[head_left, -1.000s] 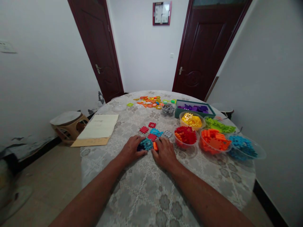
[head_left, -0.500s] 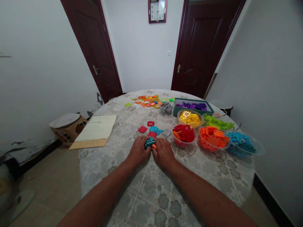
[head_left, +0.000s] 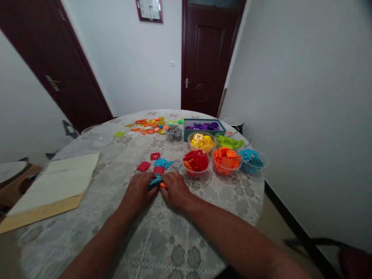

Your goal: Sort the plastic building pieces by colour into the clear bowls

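My left hand [head_left: 139,190] is closed on teal interlocking plastic building pieces [head_left: 155,181] near the front middle of the table. Close beside it, my right hand [head_left: 176,190] grips an orange building piece [head_left: 163,185], of which only a small part shows between the hands. The fingers hide how the teal and orange parts meet. Just beyond my hands lie red notched pieces [head_left: 143,166], a group of blue pieces [head_left: 162,163] and a grey piece [head_left: 176,164].
To the right stand tubs of red pieces [head_left: 196,161], orange pieces [head_left: 226,159], blue pieces [head_left: 251,157] and yellow pieces [head_left: 202,142]. Behind them sits a green box [head_left: 186,135] with purple pieces. An open paper pad [head_left: 58,180] lies left. Mixed pieces [head_left: 149,127] are scattered at the back.
The view has swung to the right, so the table and my hands appear further left. Both hands keep hold of the teal and orange pieces in about the same place.
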Demonstrator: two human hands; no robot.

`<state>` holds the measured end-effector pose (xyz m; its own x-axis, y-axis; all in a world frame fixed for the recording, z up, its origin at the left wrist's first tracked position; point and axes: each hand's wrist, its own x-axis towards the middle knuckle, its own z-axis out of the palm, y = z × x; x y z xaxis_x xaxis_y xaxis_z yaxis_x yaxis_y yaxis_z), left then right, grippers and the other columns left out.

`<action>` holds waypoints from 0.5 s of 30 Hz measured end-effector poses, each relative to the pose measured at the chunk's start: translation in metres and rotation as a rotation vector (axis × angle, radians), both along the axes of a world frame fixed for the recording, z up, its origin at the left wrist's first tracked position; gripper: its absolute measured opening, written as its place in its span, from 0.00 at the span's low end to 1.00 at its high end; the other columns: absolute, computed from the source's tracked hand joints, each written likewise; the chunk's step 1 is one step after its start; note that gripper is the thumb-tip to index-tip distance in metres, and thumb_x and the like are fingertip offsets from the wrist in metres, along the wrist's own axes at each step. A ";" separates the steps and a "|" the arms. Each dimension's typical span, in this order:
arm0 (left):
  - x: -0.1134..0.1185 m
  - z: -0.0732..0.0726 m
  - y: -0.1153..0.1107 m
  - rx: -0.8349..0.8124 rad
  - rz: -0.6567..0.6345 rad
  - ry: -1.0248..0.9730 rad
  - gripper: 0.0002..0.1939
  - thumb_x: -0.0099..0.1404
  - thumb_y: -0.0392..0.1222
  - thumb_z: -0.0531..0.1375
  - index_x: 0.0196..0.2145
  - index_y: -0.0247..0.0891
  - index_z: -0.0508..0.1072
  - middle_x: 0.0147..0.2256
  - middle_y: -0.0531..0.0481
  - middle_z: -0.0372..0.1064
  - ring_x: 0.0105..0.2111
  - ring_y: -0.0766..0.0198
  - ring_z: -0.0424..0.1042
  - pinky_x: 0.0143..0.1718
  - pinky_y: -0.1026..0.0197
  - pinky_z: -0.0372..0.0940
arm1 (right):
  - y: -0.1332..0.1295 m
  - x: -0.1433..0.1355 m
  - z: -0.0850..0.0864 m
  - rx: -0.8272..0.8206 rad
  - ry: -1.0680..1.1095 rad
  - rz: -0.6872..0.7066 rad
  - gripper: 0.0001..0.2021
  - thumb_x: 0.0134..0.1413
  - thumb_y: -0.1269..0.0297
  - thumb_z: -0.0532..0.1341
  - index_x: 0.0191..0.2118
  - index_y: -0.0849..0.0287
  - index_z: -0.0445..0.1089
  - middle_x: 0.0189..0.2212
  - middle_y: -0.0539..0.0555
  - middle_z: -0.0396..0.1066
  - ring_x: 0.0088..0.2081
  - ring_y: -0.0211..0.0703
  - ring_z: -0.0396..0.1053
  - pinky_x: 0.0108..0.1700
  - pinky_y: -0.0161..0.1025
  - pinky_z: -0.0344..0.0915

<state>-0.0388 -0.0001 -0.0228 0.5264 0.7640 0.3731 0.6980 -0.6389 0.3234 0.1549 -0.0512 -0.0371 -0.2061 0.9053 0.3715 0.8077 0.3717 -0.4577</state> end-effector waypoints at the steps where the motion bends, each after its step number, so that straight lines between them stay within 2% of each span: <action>1: -0.003 -0.001 0.004 -0.017 -0.022 0.023 0.14 0.67 0.48 0.63 0.49 0.44 0.75 0.49 0.40 0.79 0.50 0.44 0.76 0.54 0.45 0.68 | 0.002 0.001 0.000 0.008 -0.006 0.009 0.11 0.65 0.64 0.66 0.51 0.58 0.75 0.52 0.58 0.76 0.56 0.53 0.68 0.61 0.48 0.64; 6: -0.014 -0.005 0.020 -0.044 -0.049 0.126 0.12 0.69 0.51 0.59 0.46 0.47 0.75 0.45 0.45 0.81 0.43 0.49 0.80 0.42 0.54 0.69 | 0.006 0.007 0.002 0.046 -0.023 0.023 0.12 0.66 0.64 0.65 0.53 0.58 0.74 0.52 0.56 0.78 0.55 0.51 0.70 0.62 0.46 0.64; 11: -0.024 0.004 0.026 -0.082 0.029 0.179 0.12 0.67 0.52 0.60 0.44 0.46 0.77 0.37 0.46 0.81 0.37 0.50 0.80 0.38 0.56 0.68 | 0.005 0.011 0.001 0.054 0.032 0.060 0.12 0.68 0.66 0.62 0.54 0.62 0.74 0.51 0.60 0.78 0.54 0.51 0.72 0.62 0.45 0.65; 15: -0.029 0.012 0.021 -0.153 0.082 0.019 0.15 0.67 0.53 0.61 0.45 0.45 0.79 0.37 0.43 0.82 0.37 0.48 0.80 0.39 0.53 0.68 | 0.006 0.015 -0.001 0.041 0.162 0.003 0.15 0.72 0.65 0.58 0.58 0.63 0.73 0.52 0.63 0.78 0.55 0.52 0.74 0.62 0.48 0.68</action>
